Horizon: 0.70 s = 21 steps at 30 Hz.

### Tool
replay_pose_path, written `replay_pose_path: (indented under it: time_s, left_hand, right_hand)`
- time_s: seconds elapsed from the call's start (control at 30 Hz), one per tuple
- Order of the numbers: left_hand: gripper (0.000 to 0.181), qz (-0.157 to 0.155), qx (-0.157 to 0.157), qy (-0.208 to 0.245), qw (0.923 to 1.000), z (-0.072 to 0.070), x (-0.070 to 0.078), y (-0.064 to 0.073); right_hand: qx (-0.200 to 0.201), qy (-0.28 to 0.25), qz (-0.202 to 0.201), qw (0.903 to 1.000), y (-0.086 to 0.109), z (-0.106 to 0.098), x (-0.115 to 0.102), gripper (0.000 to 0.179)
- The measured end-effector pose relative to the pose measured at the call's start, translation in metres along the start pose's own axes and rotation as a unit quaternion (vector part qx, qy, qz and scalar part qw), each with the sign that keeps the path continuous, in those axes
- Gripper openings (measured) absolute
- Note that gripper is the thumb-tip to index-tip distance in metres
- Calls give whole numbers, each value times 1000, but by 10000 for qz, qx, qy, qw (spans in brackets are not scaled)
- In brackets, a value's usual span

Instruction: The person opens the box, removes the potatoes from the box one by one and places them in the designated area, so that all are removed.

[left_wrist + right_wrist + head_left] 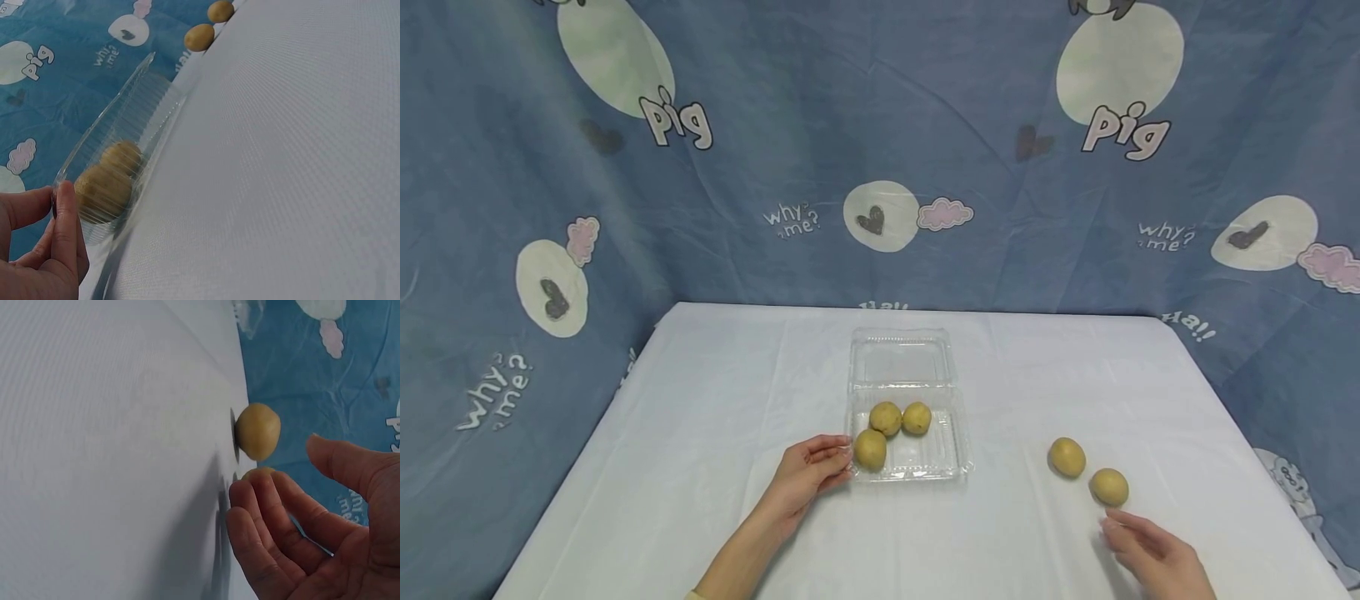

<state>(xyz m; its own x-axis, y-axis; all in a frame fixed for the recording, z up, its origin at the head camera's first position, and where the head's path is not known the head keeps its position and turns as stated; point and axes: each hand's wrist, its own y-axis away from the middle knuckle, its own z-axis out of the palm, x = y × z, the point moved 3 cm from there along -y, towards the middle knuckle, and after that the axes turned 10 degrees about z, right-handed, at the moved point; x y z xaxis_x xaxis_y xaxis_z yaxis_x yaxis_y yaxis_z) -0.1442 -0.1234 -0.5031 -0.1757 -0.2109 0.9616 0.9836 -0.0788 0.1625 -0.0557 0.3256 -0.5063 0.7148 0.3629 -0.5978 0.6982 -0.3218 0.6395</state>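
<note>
A clear plastic clamshell container (928, 457) lies on the table with its lid (901, 360) folded back. Three round yellow-brown, potato-like pieces (870, 450) sit in the left part of its base. My left hand (811, 475) pinches the container's left wall between thumb and fingers, as the left wrist view also shows. Two similar round pieces (1067, 457) (1109, 487) lie on the cloth to the right. Close in front of the nearer one, my right hand (1153, 554) holds nothing, its thumb (340, 462) apart from its loosely bent fingers.
A white cloth (715, 392) covers the table. Blue printed fabric (1000, 267) hangs behind it and along both sides. White cloth lies between the container and the two loose pieces.
</note>
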Motion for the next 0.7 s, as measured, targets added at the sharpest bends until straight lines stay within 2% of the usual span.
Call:
replay_pose_path:
  time_s: [0.2,0.4,0.7]
  left_hand:
    - [35,-2,15,13,10000,0,0,0]
    - [35,18,-1,25,10000,0,0,0]
    - [34,39,-25,-8,10000,0,1,1]
  right_hand:
    - [-43,190,-413,9990,19,10,-17,79]
    - [14,221,-1082,9939,29,24,-32,58]
    - [-31,419,-1492,9879,35,44,-51,46]
